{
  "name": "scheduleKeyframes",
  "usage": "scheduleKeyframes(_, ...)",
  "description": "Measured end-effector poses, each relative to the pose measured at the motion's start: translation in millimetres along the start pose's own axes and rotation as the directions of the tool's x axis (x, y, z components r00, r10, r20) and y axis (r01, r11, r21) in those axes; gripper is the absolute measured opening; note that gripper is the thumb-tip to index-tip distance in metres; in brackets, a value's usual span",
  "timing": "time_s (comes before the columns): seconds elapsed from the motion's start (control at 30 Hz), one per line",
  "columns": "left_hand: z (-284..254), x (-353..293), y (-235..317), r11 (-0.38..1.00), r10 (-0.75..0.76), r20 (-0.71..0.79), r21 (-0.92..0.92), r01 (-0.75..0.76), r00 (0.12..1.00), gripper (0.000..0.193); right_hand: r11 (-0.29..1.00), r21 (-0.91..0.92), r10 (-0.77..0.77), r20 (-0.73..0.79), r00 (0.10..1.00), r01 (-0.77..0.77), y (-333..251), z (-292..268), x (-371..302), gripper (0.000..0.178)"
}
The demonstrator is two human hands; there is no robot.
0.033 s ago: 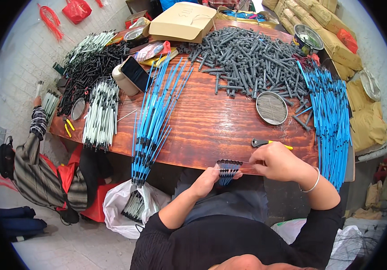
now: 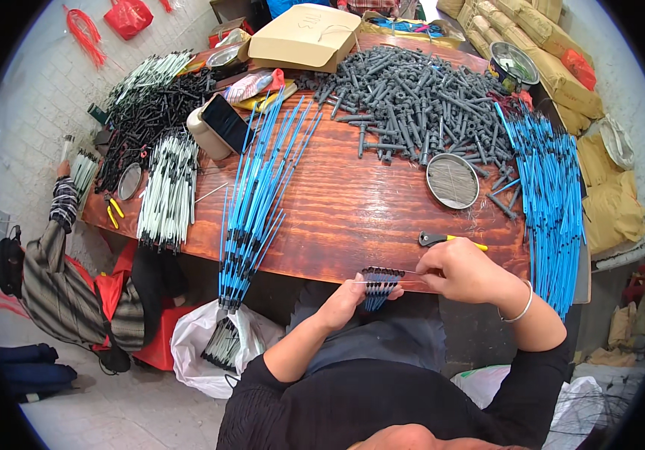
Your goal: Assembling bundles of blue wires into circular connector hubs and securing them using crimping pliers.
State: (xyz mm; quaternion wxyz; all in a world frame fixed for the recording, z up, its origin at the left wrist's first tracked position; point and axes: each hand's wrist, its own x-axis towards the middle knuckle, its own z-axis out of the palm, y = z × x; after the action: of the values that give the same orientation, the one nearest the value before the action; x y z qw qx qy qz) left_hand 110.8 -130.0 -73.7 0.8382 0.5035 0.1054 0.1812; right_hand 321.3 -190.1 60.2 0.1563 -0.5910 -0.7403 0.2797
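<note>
At the table's near edge my left hand (image 2: 343,301) is closed around a bundle of thin blue rods with black end fittings (image 2: 381,287). The fittings face up in a tight row. To the right of the bundle, my right hand (image 2: 461,268) pinches a thin wire (image 2: 410,271) that runs toward the fittings. Its far end is too fine to make out. Just beyond my right hand lie yellow-handled cutters (image 2: 431,238), partly covered by that hand. Farther back stands a round dish of fine wires (image 2: 452,181).
Grey plastic anchors (image 2: 412,97) are heaped at the back of the table (image 2: 330,202). Blue rods lie at the right (image 2: 551,217) and in a fan at left (image 2: 251,202), overhanging the edge above a white sack (image 2: 187,337). A phone (image 2: 225,124) leans nearby. A co-worker (image 2: 75,292) sits left.
</note>
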Motion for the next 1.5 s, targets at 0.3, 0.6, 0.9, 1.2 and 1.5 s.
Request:
scheduleKeyframes(0.3, 2, -2, 8, 0.990, -0.089, -0.056, 0.103, 0.094, 0.994, 0.072, 0.999, -0.006, -0.038, -0.136, 0.990, 0.038, 2, 3, -1, 0.011)
scheduleKeyframes(0.6, -2, -5, 4, 0.992, -0.129, -0.077, -0.001, 0.129, 0.989, 0.074, 0.992, 0.012, -0.123, -0.210, 0.970, 0.128, 0, 10, 5, 0.009)
scheduleKeyframes(0.9, 4, 0, 8, 0.990, -0.130, -0.079, -0.059, 0.126, 0.988, 0.081, 0.949, 0.316, 0.037, -0.133, 0.990, 0.007, 0, 16, 12, 0.013)
scheduleKeyframes(1.2, 9, -10, 10, 0.958, 0.018, -0.087, 0.286, 0.008, 0.996, 0.044, 0.773, 0.632, 0.365, -0.381, 0.849, -0.048, 73, 70, -25, 0.038)
scheduleKeyframes(1.5, 43, -50, 92, 0.911, 0.104, 0.218, 0.370, -0.180, 0.970, 0.017, 0.994, 0.018, -0.102, -0.221, 0.970, 0.109, 53, 130, -25, 0.090)
